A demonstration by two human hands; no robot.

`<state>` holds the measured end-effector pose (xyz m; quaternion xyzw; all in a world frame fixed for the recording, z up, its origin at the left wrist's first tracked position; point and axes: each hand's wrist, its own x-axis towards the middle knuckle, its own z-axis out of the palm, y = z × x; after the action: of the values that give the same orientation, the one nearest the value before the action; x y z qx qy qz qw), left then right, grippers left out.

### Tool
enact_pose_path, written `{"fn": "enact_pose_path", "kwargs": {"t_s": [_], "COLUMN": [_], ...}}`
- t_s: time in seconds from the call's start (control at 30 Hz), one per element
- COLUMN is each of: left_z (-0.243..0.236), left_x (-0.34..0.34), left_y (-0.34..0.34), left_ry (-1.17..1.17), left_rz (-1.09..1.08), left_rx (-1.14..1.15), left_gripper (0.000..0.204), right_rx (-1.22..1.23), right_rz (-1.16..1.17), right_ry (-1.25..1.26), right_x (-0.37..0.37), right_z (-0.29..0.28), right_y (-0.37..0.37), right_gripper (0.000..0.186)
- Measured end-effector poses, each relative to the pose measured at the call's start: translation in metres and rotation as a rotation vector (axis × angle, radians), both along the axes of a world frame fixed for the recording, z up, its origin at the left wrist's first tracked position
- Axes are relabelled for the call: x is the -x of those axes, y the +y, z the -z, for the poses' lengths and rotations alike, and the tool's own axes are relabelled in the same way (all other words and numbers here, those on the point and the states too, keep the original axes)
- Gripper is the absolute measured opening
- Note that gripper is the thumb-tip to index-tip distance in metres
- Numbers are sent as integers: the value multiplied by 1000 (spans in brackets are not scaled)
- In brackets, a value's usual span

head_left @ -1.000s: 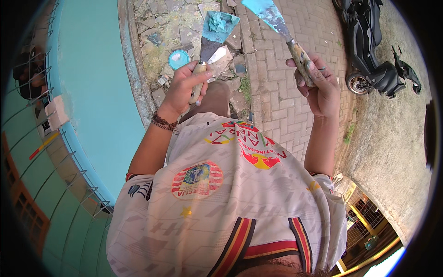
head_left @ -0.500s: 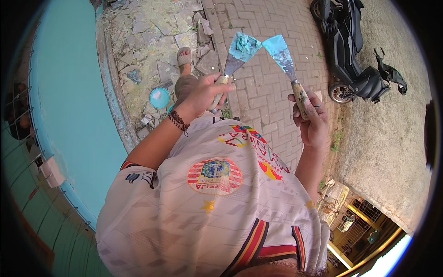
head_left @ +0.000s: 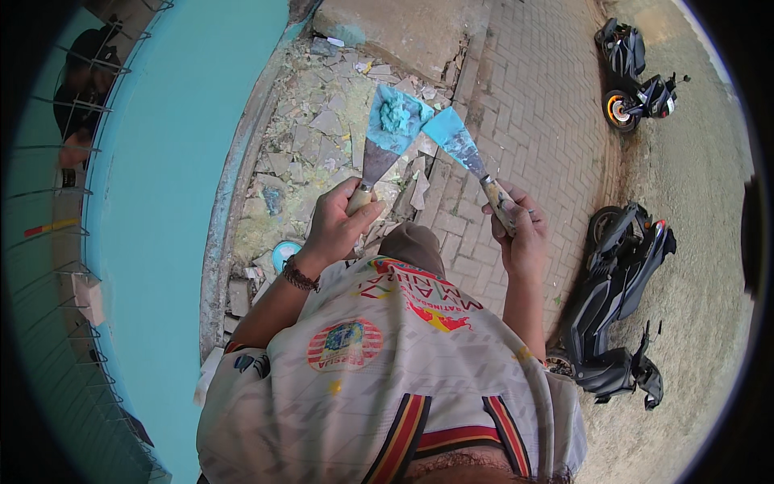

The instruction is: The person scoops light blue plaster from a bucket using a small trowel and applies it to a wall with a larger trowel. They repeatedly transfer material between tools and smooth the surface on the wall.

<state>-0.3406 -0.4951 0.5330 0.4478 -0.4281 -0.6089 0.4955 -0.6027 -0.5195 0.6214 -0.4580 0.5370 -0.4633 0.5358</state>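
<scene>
My left hand [head_left: 337, 226] grips the wooden handle of a wide putty knife [head_left: 387, 133] whose blade carries a lump of turquoise filler. My right hand [head_left: 520, 234] holds a second, narrower putty knife [head_left: 461, 147] by its handle. The narrow blade's tip touches the edge of the wide blade, both smeared turquoise. Both tools are raised in front of my chest, above broken rubble on the ground. A beaded bracelet [head_left: 298, 276] circles my left wrist.
A turquoise painted wall [head_left: 169, 161] with a metal window grille [head_left: 56, 266] runs along the left. Broken tile pieces [head_left: 322, 137] lie at its foot beside a small round turquoise lid [head_left: 284, 252]. Brick paving [head_left: 532, 121] lies ahead. Two parked motorbikes [head_left: 621, 298] [head_left: 633, 81] stand right.
The view has swung, so the wall now fills more of the left. Both knives stay in my hands; the narrow blade has closed in against the wide blade's edge.
</scene>
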Motion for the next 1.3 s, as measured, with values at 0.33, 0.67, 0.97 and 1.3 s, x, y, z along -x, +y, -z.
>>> {"fn": "enact_pose_path", "kwargs": {"t_s": [0.33,0.67,0.97,1.3], "left_z": [-19,-49,-46,-31], "left_x": [19,92,105,25], "left_y": [-46,-35,-28,34], "left_ry": [-319,-651,-494,106], "left_rz": [-591,-1085,-1300,-1202], "left_rx": [127,-84,-143,-27], "left_gripper": [14,16,12,8], "right_rx": [55,130,-145,-108], "right_rz": [-549,-1309,-1593,-1660], "right_ry": [29,205,13,-152], "right_x": [-34,-104,-182,-279], "right_z": [-14,-52,-16,25], "right_y": [-183,-321,-334,-280], "right_gripper": [32,29,33,29]}}
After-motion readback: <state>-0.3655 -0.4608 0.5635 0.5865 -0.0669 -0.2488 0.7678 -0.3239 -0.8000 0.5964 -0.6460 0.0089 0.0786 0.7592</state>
